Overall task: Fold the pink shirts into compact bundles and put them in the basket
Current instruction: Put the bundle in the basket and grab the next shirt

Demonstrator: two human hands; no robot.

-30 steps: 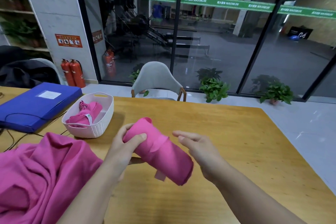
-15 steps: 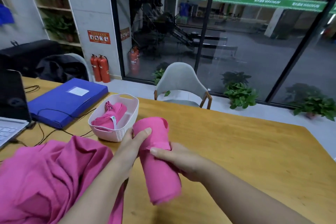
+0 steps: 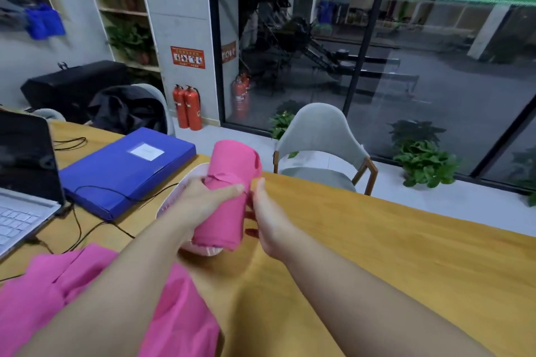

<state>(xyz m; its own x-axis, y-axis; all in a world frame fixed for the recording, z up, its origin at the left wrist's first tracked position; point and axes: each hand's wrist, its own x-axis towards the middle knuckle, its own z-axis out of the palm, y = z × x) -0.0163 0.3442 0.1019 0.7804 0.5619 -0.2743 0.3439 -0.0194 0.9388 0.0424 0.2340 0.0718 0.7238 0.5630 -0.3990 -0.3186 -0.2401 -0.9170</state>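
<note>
A rolled pink shirt bundle (image 3: 229, 191) stands nearly upright in the air over the white basket (image 3: 174, 200). My left hand (image 3: 200, 206) grips the bundle from the left, thumb across its front. My right hand (image 3: 266, 217) lies against the bundle's right side, fingers pointing up along it. Most of the basket is hidden behind the bundle and my left hand; only its left rim and near wall (image 3: 203, 249) show. A loose heap of pink shirts (image 3: 81, 293) lies on the wooden table (image 3: 377, 255) at the near left, partly under my left forearm.
A blue folder (image 3: 124, 171) lies left of the basket with a black cable (image 3: 87, 229) running past it. An open laptop (image 3: 23, 182) stands at the far left. A grey chair (image 3: 322, 148) stands beyond the table's far edge.
Both hands carried the bundle up and left until it came over the basket, and it now stands more upright. The view swung left, bringing the laptop into sight.
</note>
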